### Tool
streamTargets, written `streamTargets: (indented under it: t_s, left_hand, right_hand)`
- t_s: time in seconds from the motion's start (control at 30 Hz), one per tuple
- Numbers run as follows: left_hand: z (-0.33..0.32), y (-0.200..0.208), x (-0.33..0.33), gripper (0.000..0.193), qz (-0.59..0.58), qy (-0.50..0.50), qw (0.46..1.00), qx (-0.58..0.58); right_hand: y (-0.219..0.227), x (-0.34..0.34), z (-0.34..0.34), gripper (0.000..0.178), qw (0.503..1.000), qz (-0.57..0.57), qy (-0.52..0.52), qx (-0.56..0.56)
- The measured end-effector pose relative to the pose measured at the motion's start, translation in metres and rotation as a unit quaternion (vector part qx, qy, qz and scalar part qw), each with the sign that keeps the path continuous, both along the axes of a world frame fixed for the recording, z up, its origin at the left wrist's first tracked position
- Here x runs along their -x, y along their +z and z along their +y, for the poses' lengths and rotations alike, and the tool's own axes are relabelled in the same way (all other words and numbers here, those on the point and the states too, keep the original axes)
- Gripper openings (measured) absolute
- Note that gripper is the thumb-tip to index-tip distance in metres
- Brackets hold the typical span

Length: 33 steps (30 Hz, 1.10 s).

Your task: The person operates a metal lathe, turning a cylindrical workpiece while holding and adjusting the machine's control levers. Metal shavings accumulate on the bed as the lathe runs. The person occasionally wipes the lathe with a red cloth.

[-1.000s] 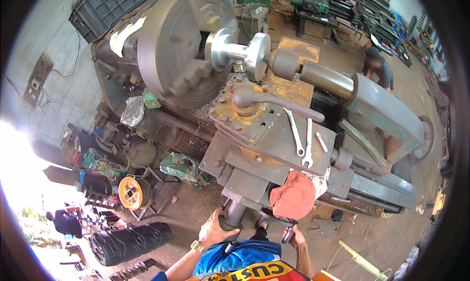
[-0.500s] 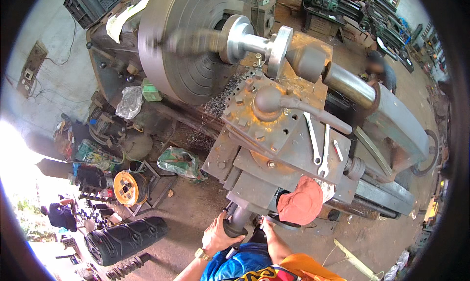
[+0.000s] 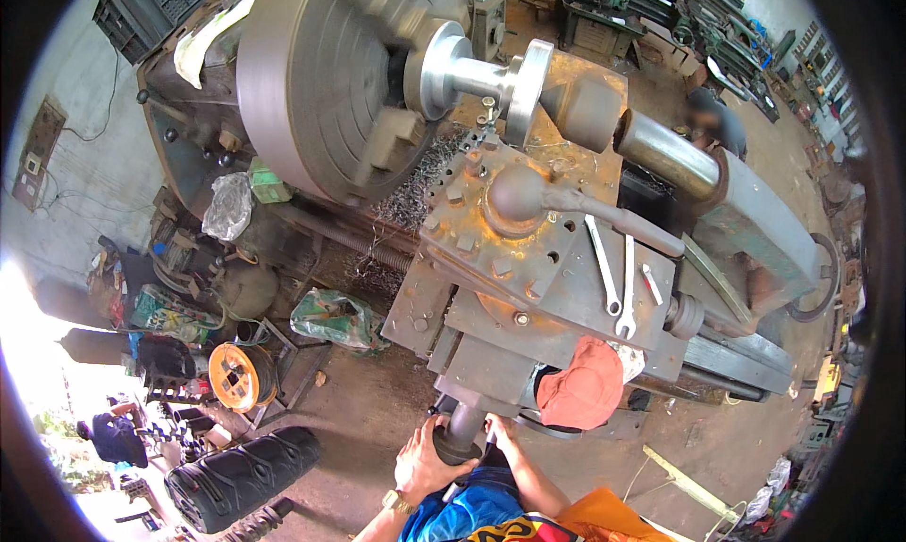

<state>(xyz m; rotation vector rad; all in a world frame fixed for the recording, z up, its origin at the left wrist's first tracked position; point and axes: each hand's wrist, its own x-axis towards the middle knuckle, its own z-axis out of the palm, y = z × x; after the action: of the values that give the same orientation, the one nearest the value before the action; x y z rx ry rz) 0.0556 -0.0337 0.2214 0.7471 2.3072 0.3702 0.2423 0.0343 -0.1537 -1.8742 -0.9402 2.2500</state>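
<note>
The lathe's cross-slide handwheel (image 3: pixel 457 448) sits low in the middle, below its round steel shaft. My left hand (image 3: pixel 420 466) is closed round the left side of its dark rim, thumb lying across the front. On the other side, my right hand (image 3: pixel 502 434) has its fingers curled at a thin dark handle (image 3: pixel 490 440), partly hidden by the wheel. Beyond them stands the rusty tool post (image 3: pixel 505 245) with its ball-ended clamping lever (image 3: pixel 604 207). A shiny stepped metal shaft (image 3: pixel 479 76) runs between the big spinning chuck (image 3: pixel 283 89) and the tailstock (image 3: pixel 769 226).
Two wrenches (image 3: pixel 604 264) lie on the carriage right of the tool post. A red cap (image 3: pixel 580 386) rests at its front edge. Metal shavings (image 3: pixel 415 179) heap under the chuck. A black case (image 3: pixel 243 476) and an orange cable reel (image 3: pixel 234 376) lie left. Another person (image 3: pixel 717 122) is far right.
The chuck has turned, its jaws now at another angle. My right hand has shifted slightly left, nearer the handwheel. My left hand keeps its grip. The whole view has moved a little.
</note>
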Motion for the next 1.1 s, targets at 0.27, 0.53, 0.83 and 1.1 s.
streamTargets:
  t_s: [0.27,0.53,0.83,1.1]
  left_hand:
    - [0.001,-0.004,-0.001,0.108,-0.003,-0.001,1.0,0.005]
    - [-0.005,-0.003,-0.005,0.107,0.004,0.009,1.0,-0.021]
    - [-0.009,-0.001,-0.009,0.109,-0.006,0.015,1.0,-0.015]
    - [-0.008,0.003,-0.008,0.11,-0.044,0.042,0.998,0.02]
  right_hand:
    - [-0.039,-0.077,0.014,0.027,0.998,0.048,0.043,-0.017]
    - [0.08,-0.226,0.126,0.041,0.972,0.221,0.039,-0.072]
    - [0.111,-0.141,0.174,0.052,0.866,-0.167,0.427,-0.2]
    - [0.004,-0.188,0.186,0.045,0.92,0.186,0.345,-0.016]
